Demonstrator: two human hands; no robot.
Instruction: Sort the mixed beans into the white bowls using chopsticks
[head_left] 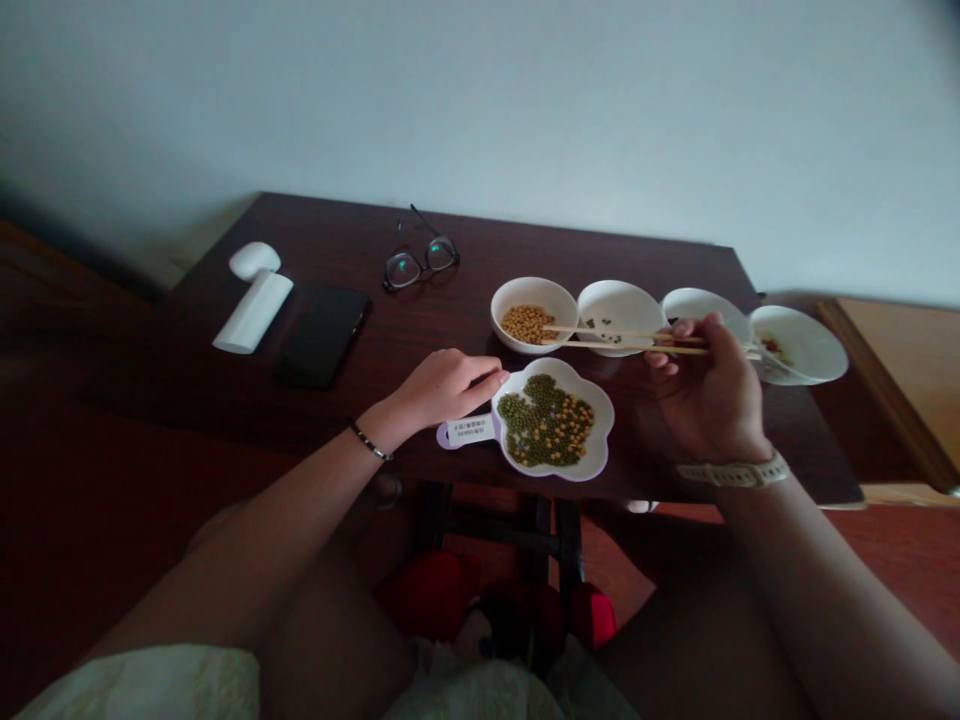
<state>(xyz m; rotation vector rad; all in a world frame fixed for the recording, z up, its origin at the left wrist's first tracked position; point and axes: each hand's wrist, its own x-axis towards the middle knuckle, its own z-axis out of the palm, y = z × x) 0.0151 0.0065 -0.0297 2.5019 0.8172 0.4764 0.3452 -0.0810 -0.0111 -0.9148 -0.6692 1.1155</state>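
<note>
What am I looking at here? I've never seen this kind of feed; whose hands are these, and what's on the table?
One camera on a person's head looks down at their own bare hands. The left hand touches the rim of a flower-shaped dish of mixed green and yellow beans. The right hand holds chopsticks with their tips over a bowl of yellow beans. Three more white bowls stand in the row. Glasses, a dark phone and a white device lie on the dark table.

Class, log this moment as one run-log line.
left hand: steadies flower dish of mixed beans | right hand: holds chopsticks, tips over yellow-bean bowl | second bowl: few beans
</note>
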